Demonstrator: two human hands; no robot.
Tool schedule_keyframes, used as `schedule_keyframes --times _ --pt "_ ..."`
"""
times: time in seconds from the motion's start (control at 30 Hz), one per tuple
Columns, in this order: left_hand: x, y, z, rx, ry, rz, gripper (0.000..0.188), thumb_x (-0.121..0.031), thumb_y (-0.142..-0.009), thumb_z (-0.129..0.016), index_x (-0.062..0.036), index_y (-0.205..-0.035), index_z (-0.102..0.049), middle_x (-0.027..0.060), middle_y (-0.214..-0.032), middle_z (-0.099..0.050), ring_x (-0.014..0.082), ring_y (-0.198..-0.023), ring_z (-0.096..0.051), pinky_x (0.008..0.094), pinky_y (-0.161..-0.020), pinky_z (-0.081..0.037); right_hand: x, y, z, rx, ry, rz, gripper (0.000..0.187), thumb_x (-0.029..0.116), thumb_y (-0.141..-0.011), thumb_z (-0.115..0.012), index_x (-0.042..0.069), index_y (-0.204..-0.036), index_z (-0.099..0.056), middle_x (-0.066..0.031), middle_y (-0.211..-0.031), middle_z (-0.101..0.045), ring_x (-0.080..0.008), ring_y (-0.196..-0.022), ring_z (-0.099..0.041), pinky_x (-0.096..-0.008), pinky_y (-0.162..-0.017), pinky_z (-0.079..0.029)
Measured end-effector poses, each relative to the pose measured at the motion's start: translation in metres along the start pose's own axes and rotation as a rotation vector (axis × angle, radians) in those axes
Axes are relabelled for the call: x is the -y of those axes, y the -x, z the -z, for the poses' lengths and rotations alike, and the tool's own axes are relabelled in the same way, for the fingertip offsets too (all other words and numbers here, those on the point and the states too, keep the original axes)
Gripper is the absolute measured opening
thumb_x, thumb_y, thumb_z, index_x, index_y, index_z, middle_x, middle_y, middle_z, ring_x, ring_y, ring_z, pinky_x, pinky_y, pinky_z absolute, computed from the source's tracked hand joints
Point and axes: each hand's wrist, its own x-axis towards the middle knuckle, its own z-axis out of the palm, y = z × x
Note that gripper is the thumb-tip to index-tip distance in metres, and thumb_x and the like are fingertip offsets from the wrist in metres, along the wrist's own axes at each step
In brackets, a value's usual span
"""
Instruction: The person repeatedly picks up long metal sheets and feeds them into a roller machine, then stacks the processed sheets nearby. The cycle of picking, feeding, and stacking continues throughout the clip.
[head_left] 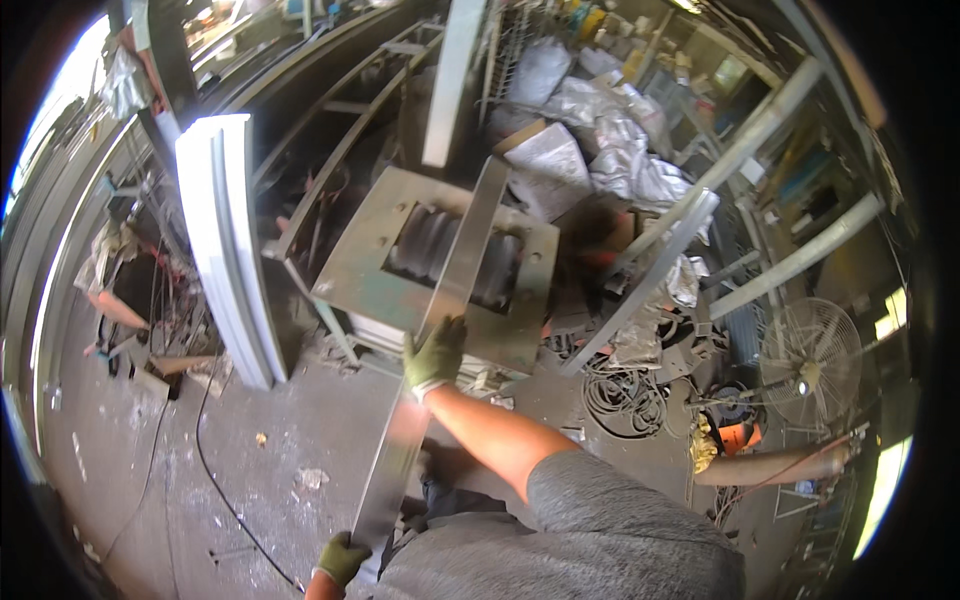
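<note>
A long flat metal bar (467,243) slants from my lower left up across a worn green-grey machine table (365,235). Its far end passes over a rectangular opening where dark ribbed rollers (425,240) show. My right hand (437,352), in a green glove, grips the bar at the table's near edge, thumb on the left side and fingers over the top. Down at the near end, my left hand (343,560), also gloved in green, is closed around the bar's end. The underside of both grips is hidden.
Shiny upright metal profiles (225,250) stand left of the machine. A black cable (215,465) trails over the floor. Silvery sacks (610,130) pile up behind. On the right are slanting metal tubes (745,155), coiled hoses (625,395) and a large fan (810,355).
</note>
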Motion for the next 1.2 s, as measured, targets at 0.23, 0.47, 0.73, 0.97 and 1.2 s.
schedule_keyframes --times 0.23,0.47,0.73,0.97,1.2 --pt "-0.124 -0.020 -0.033 -0.346 -0.401 0.180 0.079 -0.083 -0.100 -0.065 -0.0069 -0.109 -0.080 0.0251 -0.105 -0.082 0.0505 -0.106 -0.078 0.0584 -0.092 -0.060 -0.017 -0.085 0.010 0.181 0.079 0.104 0.105 0.073 -0.109 -0.050 -0.009 -0.173 -0.037 -0.0396 -0.181 -0.027 -0.0562 -0.170 -0.022 -0.0595 -0.140 -0.019" --pt "-0.141 -0.033 -0.035 -0.339 -0.355 0.178 0.073 -0.080 -0.099 -0.069 -0.0093 -0.110 -0.081 0.0229 -0.107 -0.084 0.0472 -0.108 -0.079 0.0560 -0.094 -0.061 -0.036 -0.122 0.002 0.032 0.020 0.289 0.075 0.055 -0.113 -0.052 -0.001 -0.163 -0.054 -0.0302 -0.173 -0.048 -0.0491 -0.163 -0.041 -0.0617 -0.134 -0.030" --pt "-0.168 -0.052 -0.031 -0.267 -0.303 0.163 0.075 -0.082 -0.100 -0.066 -0.0108 -0.121 -0.080 0.0194 -0.112 -0.085 0.0452 -0.112 -0.079 0.0548 -0.096 -0.061 -0.041 -0.159 -0.012 -0.025 0.097 0.390 0.058 0.037 -0.116 -0.050 -0.005 -0.156 -0.059 -0.0335 -0.163 -0.057 -0.0507 -0.156 -0.049 -0.0587 -0.134 -0.034" --pt "-0.131 -0.036 -0.021 -0.248 -0.267 0.131 0.069 -0.075 -0.103 -0.067 -0.0140 -0.134 -0.077 0.0222 -0.112 -0.084 0.0470 -0.111 -0.078 0.0549 -0.095 -0.061 -0.031 -0.118 -0.007 -0.017 0.066 0.422 0.057 0.033 -0.116 -0.047 -0.004 -0.158 -0.056 -0.0303 -0.167 -0.053 -0.0496 -0.160 -0.043 -0.0580 -0.135 -0.032" --pt "-0.069 -0.005 -0.015 -0.339 -0.123 0.006 0.063 -0.069 -0.106 -0.068 -0.0078 -0.108 -0.080 0.0266 -0.102 -0.080 0.0507 -0.101 -0.077 0.0576 -0.087 -0.059 -0.019 -0.052 -0.004 0.032 0.122 0.378 0.061 0.034 -0.116 -0.047 -0.006 -0.163 -0.052 -0.0302 -0.173 -0.047 -0.0483 -0.164 -0.039 -0.0588 -0.138 -0.026"
